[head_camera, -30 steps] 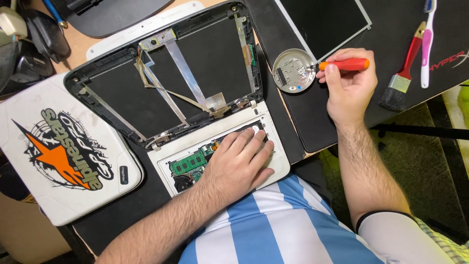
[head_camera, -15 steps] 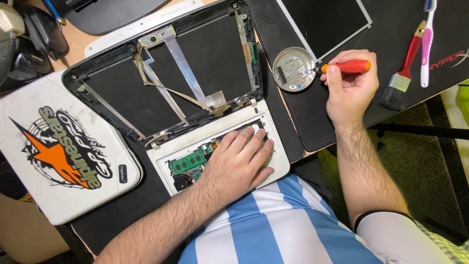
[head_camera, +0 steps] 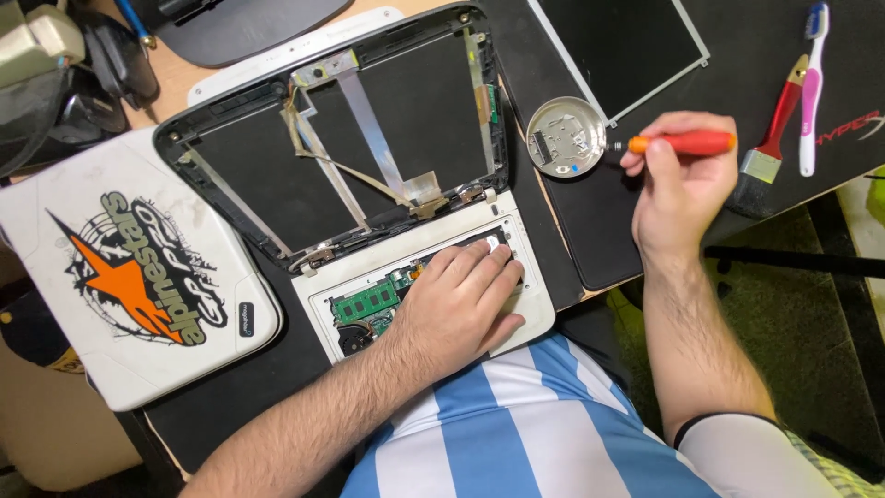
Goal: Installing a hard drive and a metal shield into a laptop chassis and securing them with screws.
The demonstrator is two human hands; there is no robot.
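Resting flat on the opened base of a small white laptop (head_camera: 433, 295), the left hand (head_camera: 461, 300) lies with fingers spread and unclenched, pressing the casing down rather than gripping anything. The right hand (head_camera: 678, 184) is closed around an orange-handled screwdriver (head_camera: 682, 143), whose tip points into a round metal dish (head_camera: 565, 136) sitting on the dark mat (head_camera: 590, 231) just beside the laptop's lid.

Judging by how things lie, the teardown is well along. The lid frame (head_camera: 332, 138) is bare: its screen panel (head_camera: 618, 46) is out and lies apart on the mat, leaving only loose ribbon cables and metal strips across the empty back. The keyboard cover is off the base, so a green memory board (head_camera: 364, 302) and other inner parts show next to the left hand. A white outer cover (head_camera: 129, 267) with an orange star sticker lies to the left on the tabletop, detached.

What seems left is the base itself: the boards are in place, and the lid frame hangs on its hinges. Whether the dish holds screws is too small to tell for sure. A red-handled paintbrush (head_camera: 774, 129) and a pink-and-white toothbrush (head_camera: 809, 83) lie on the mat near the right hand, untouched.
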